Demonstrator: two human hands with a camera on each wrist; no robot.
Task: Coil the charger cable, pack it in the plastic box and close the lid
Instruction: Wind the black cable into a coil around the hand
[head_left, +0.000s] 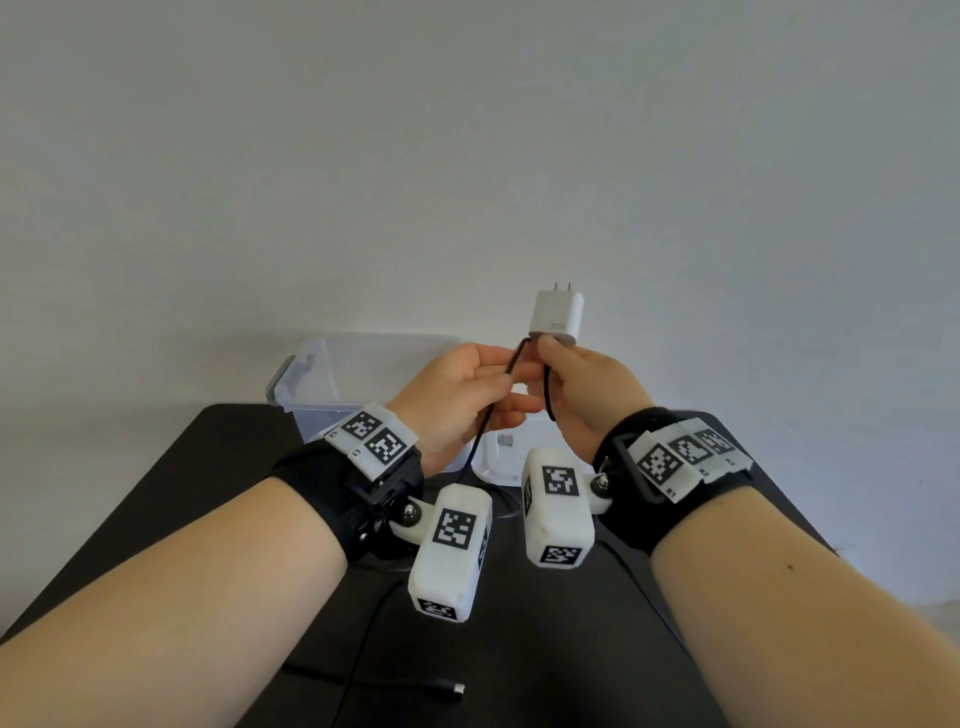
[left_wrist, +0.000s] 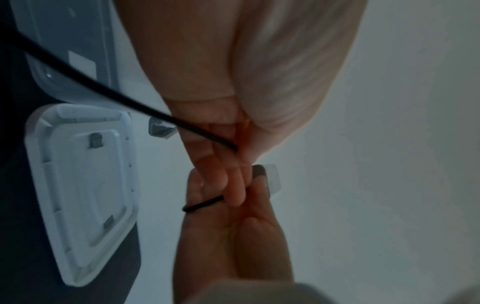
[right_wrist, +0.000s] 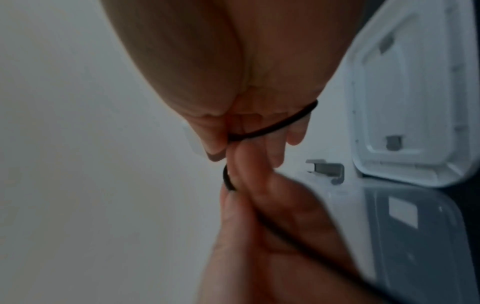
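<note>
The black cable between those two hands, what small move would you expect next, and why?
Probably the left hand lays another loop of the cable into the right hand, which holds the white charger plug and one short loop. Most of the cable lies loose on the dark table, its end plug included, and the plastic box stands open.

Head view: the plastic box (head_left: 332, 374) is partly hidden behind the left hand (head_left: 457, 400) and wrist; the lid (head_left: 493, 457) mostly behind the right hand (head_left: 587, 395). The cable (head_left: 363, 634) runs off the bottom edge. Both wrist views blurred; charger barely discernible.
</note>
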